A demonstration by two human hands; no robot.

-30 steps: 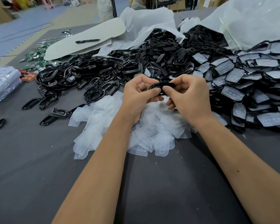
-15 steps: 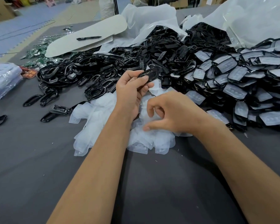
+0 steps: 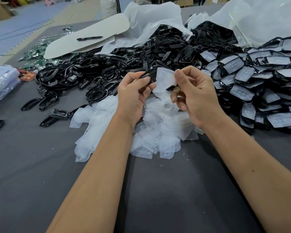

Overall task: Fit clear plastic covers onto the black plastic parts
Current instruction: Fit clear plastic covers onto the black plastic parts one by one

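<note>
Right hand (image 3: 194,96) came up off the clear cover pile (image 3: 141,132), pinching one clear cover (image 3: 165,78). Left hand (image 3: 134,93) grips the black part (image 3: 149,75); I'd line up edges, then press.

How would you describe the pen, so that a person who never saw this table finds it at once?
Look to the far left part of the grey table, past the heap of black parts. A pale, long cardboard sheet lies there, and the black pen rests on top of it. It is the only straight, thin thing there, lying alone.

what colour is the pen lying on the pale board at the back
Black; the pen shows in the head view, on the off-white board.
</note>
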